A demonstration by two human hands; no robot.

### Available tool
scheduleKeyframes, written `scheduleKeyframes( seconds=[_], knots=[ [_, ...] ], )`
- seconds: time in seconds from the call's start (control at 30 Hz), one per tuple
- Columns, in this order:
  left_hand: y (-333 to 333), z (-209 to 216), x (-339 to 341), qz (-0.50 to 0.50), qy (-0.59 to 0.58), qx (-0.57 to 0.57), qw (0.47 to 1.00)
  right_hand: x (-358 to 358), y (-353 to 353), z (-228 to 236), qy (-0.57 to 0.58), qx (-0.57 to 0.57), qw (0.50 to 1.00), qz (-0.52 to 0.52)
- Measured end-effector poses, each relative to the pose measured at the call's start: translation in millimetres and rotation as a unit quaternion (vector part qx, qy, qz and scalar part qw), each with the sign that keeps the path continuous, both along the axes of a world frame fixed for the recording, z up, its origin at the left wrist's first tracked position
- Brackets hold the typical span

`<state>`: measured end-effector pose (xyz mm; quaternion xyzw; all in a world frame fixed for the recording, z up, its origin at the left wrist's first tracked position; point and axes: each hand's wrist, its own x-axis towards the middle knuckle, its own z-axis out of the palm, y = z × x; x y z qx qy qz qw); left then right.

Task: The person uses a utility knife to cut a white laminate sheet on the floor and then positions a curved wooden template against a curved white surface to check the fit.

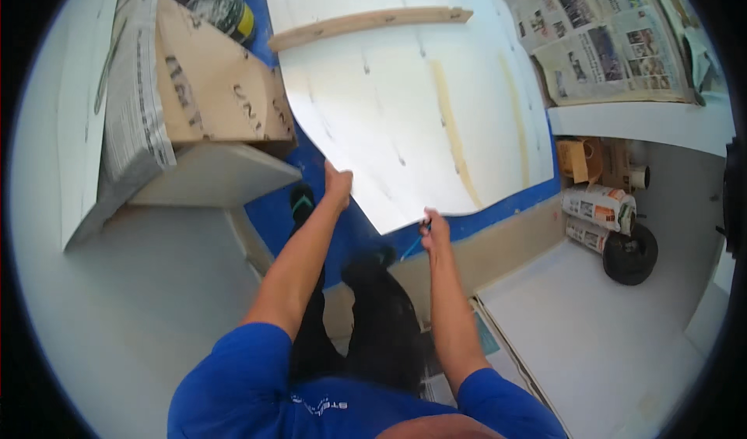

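Note:
A large white sheet (373, 128) with two yellowish strips and several dark streaks spreads out in front of me. Its left edge near the closest corner is gripped by my left hand (338, 187), fingers closed. At the near edge, right of that corner, is my right hand (434, 229), also closed. A thin blue stick-like tool (411, 247) pokes out of it, pointing down toward my feet; its exact kind does not show. Across the far part of the sheet lies a long wooden strip (373, 26).
Blue covering (506, 204) lies under the sheet. On the left stand a cardboard-covered unit (206, 81) and a stained bucket (222, 9). Newspaper (607, 42) covers a surface at the far right. Below it sit wrapped rolls (595, 207) and a black roll (630, 254).

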<state>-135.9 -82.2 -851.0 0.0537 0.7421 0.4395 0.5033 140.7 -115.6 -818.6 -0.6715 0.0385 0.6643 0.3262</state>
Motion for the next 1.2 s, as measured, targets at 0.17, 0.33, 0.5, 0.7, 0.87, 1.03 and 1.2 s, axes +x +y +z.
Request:
scheduleKeyframes(
  seconds=[0.17, 0.33, 0.5, 0.7, 0.87, 1.03, 1.2],
  knots=[
    [4.3, 7.7, 6.9, -0.038, 0.065, -0.025, 0.997, -2.3, -19.6, -6.7, 0.07, -0.037, 0.993, -0.086],
    [11.9, 30.4, 13.6, -0.048, 0.029, -0.011, 0.998, -7.5, -26.3, -7.5, 0.031, -0.074, 0.988, -0.134],
    [7.1, 28.2, 1.4, -0.06, 0.07, -0.017, 0.996, -28.1, -19.3, -12.3, -0.027, -0.088, 0.985, -0.143],
    [-5.7, 2.8, -17.8, -0.05, 0.118, -0.082, 0.988, -31.7, -18.4, -14.8, -0.01, -0.035, 0.999, -0.026],
    [9.8, 26.8, -25.2, -0.008, 0.02, 0.02, 1.0, -38.0, 4.1, 3.4, -0.019, 0.028, 0.997, -0.075],
    [46.2, 116.5, -55.8, -0.022, -0.312, 0.131, 0.941, -8.2, 73.9, 69.9, -0.037, 0.083, 0.993, -0.075],
    [30.0, 6.8, -104.9, -0.171, -0.117, -0.055, 0.977, -37.0, 126.2, 101.9, -0.07, 0.078, 0.992, -0.064]
  ],
)
